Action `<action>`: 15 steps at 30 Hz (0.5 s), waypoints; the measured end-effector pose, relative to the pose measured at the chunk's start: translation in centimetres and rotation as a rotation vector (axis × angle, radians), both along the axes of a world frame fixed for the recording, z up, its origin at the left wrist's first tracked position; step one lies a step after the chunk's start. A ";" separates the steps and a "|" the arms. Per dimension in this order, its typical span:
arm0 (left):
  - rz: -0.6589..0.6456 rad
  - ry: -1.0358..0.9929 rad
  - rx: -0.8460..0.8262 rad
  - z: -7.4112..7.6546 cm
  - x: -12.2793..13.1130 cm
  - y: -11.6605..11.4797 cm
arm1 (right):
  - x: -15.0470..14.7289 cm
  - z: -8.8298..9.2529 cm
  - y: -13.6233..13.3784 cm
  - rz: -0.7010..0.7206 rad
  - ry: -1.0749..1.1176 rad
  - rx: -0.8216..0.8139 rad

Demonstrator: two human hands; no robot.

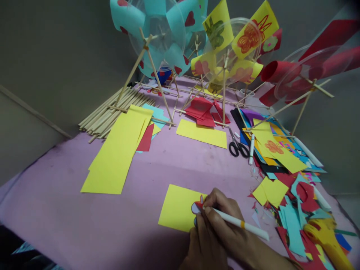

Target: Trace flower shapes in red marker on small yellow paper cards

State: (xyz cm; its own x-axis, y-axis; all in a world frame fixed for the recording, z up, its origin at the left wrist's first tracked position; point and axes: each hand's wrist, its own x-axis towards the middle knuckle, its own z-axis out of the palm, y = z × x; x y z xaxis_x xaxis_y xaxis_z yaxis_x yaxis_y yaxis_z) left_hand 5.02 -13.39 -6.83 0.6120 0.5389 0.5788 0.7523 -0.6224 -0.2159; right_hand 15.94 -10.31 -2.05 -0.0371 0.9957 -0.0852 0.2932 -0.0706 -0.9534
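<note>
My right hand [225, 217] grips a white marker pen [244, 225], its tip resting on a small red and white shape [197, 206] at the right edge of a yellow paper sheet [177, 206]. My left hand [201, 243] lies just below it, partly hidden. Its fingers are held together and press the small shape down on the sheet. Both hands are at the near edge of the pink table cover [70, 217].
Long yellow sheets [118, 153] lie to the left and another yellow sheet [202, 133] in the middle, with black scissors [237, 146] and a white pen [251, 149] beside it. Paper scraps [298, 210] pile up at right. Stick-framed paper wheels [160, 37] and a stick bundle [112, 110] stand behind.
</note>
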 end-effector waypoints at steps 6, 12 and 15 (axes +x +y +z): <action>-0.001 -0.036 0.043 -0.1 0.1 0.3 | 0.1 0.0 0.0 0.021 0.006 -0.007; -0.004 -0.015 0.052 -0.3 0.0 0.2 | 0.1 -0.4 0.0 0.012 -0.030 0.024; 0.006 0.007 -0.003 -0.3 0.0 -0.2 | 0.1 -0.4 0.1 0.015 -0.030 0.016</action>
